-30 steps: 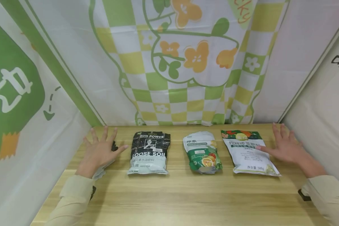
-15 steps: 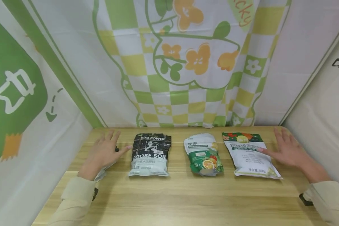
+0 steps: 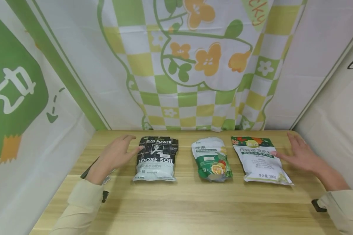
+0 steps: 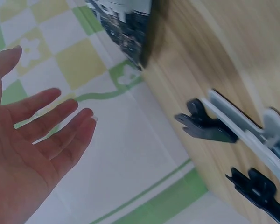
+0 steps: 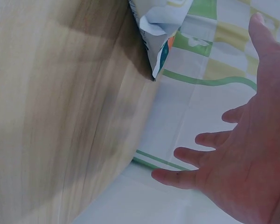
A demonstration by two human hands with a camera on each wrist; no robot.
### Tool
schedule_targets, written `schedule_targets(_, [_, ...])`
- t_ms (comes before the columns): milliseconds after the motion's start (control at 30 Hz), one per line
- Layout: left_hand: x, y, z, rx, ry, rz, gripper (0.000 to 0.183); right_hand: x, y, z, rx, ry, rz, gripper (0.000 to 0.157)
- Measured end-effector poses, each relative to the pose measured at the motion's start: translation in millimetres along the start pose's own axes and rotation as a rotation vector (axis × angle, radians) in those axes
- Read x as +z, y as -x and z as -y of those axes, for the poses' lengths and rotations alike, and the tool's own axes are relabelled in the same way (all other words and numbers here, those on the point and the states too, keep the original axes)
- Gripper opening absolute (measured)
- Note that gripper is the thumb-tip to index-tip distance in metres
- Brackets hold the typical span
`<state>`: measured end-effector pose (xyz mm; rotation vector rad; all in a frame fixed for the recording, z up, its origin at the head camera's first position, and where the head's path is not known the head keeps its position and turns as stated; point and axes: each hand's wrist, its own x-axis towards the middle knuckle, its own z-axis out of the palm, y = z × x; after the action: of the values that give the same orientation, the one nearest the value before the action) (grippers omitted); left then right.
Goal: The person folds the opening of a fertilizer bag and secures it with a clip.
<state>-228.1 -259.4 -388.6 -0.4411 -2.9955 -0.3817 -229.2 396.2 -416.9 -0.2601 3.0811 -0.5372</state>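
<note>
Three fertiliser bags lie in a row on the wooden table (image 3: 194, 209): a black and pale "Loose Soil" bag (image 3: 157, 153), a smaller green and white pouch (image 3: 206, 160) and a white bag with a green top (image 3: 260, 166). My left hand (image 3: 111, 160) hovers beside the black bag, thumb tip overlapping its left edge in the head view. Its fingers are extended and hold nothing. At the right end, my right hand (image 3: 307, 160) is spread, thumb overlapping the white bag. In the right wrist view the right palm (image 5: 242, 172) has nothing in it.
Beneath the left hand lie long slim clips, grey (image 4: 245, 133) and black (image 4: 256, 189), like bag sealing clips, partly hidden in the head view. A checked curtain (image 3: 185, 98) hangs behind the table, and white cloth walls (image 3: 335, 124) flank it.
My left hand has shifted right toward the black bag and turned, its fingers drawing together and uncovering more of the clips. The right hand has barely moved. The bags stay put.
</note>
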Motion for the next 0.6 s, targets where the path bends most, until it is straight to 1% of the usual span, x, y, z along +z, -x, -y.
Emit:
schedule_targets(133, [-2.3, -0.2, -9.0, 0.032, 0.032, -0.009, 0.063, -1.0, 1.5, 1.9, 0.011, -0.016, 0.022, 0.113])
schedule_targets(333, [2.0, -4.8, -20.0, 0.095, 0.062, -0.082, 0.045, -3.4, 4.5, 4.2, 0.040, -0.019, 0.095, 0.113])
schedule_targets(467, [4.8, -11.9, -28.6, 0.128, 0.070, -0.104, 0.042, -4.3, 4.9, 7.1, 0.015, 0.017, 0.099, 0.103])
schedule_targets(600, [5.9, -17.1, -40.0, 0.139, 0.085, -0.094, 0.041, -3.2, 5.3, 10.4, -0.015, 0.044, 0.078, 0.089])
